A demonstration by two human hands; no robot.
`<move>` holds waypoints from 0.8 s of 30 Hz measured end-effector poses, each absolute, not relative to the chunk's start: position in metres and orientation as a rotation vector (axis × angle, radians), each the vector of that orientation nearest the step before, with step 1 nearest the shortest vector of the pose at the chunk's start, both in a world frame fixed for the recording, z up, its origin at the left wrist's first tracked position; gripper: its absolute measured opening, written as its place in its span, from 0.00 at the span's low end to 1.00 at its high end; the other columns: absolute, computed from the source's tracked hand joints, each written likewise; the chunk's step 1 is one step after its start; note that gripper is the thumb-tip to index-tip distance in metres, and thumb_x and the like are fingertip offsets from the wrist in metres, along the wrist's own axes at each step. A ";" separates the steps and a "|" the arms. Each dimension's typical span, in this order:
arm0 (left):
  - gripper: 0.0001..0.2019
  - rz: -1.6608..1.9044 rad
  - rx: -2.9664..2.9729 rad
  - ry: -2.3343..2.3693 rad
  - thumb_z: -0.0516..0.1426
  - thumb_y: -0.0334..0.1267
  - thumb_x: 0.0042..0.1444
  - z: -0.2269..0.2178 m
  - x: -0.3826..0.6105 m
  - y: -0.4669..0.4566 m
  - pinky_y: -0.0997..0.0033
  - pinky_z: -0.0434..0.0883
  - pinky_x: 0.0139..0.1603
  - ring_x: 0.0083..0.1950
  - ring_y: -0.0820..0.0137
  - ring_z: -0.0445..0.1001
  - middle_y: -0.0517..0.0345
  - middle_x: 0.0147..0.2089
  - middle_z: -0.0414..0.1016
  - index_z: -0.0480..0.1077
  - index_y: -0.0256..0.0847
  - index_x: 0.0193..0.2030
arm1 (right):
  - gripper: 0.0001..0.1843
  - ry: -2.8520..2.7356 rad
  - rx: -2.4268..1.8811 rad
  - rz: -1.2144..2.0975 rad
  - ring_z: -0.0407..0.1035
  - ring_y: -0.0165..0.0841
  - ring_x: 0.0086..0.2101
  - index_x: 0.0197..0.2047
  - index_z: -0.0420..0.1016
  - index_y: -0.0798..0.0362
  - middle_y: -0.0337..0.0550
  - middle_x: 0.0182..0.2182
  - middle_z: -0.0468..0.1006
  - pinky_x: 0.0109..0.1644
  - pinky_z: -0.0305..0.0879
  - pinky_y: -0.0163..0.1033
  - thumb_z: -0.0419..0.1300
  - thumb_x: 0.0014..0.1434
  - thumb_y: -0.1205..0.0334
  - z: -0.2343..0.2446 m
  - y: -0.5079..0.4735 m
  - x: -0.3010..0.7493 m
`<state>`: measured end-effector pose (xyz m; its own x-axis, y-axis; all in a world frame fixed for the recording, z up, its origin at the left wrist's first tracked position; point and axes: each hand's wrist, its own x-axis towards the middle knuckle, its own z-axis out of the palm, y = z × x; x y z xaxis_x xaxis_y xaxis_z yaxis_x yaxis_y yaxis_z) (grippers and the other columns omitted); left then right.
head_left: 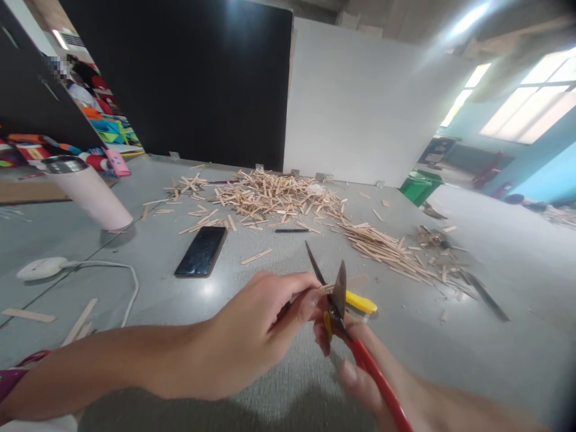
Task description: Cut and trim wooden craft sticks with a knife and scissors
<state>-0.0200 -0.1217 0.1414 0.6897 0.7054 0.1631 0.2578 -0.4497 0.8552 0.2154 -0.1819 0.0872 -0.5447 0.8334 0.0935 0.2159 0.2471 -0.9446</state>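
Note:
My left hand (261, 327) is closed in a pinch on a thin wooden stick (326, 289), holding its end between the open blades of the scissors (337, 300). My right hand (360, 372) is wrapped round the red and yellow handles of those scissors, low at the front right. A yellow handle part (360, 302) pokes out to the right of the blades. Both hands hover over the grey table (279, 264), near its front edge.
A heap of wooden sticks (274, 198) lies at the back middle, and a row of sticks (387, 249) at the right. A black phone (201, 251), a pink tumbler (87, 191), a white corded device (40, 268) and a green bin (418, 186) are around.

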 end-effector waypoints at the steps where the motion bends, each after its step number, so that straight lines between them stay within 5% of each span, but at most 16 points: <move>1: 0.16 0.648 2.020 0.734 0.49 0.41 0.79 0.142 -0.019 -0.122 0.75 0.68 0.42 0.38 0.72 0.76 0.62 0.38 0.79 0.74 0.42 0.43 | 0.33 -1.918 -0.956 1.307 0.66 0.46 0.53 0.71 0.60 0.49 0.52 0.51 0.69 0.61 0.67 0.55 0.53 0.74 0.36 0.087 -0.182 0.216; 12: 0.16 0.619 2.072 0.753 0.49 0.40 0.78 0.139 -0.018 -0.120 0.74 0.66 0.36 0.33 0.72 0.70 0.62 0.34 0.76 0.75 0.41 0.42 | 0.32 -1.797 -0.963 1.266 0.67 0.43 0.48 0.71 0.64 0.47 0.52 0.50 0.71 0.56 0.71 0.53 0.56 0.73 0.37 0.074 -0.184 0.212; 17: 0.12 0.646 2.116 0.684 0.52 0.35 0.76 0.141 -0.020 -0.123 0.77 0.59 0.29 0.27 0.78 0.60 0.68 0.28 0.68 0.72 0.42 0.40 | 0.26 -1.743 -1.020 1.169 0.67 0.39 0.39 0.58 0.73 0.50 0.49 0.43 0.73 0.42 0.73 0.45 0.58 0.72 0.37 0.073 -0.185 0.202; 24: 0.12 0.680 2.089 0.620 0.52 0.32 0.76 0.141 -0.017 -0.126 0.79 0.59 0.29 0.26 0.80 0.62 0.68 0.29 0.70 0.68 0.41 0.38 | 0.24 -1.729 -1.050 1.094 0.61 0.33 0.28 0.44 0.72 0.51 0.40 0.29 0.68 0.32 0.63 0.39 0.54 0.73 0.37 0.070 -0.184 0.195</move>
<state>-0.0174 -0.1258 0.1410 0.7314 0.6366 0.2448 0.1859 -0.5314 0.8264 0.1946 -0.1843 0.0701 -0.3187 0.9268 0.1987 0.2167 0.2753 -0.9366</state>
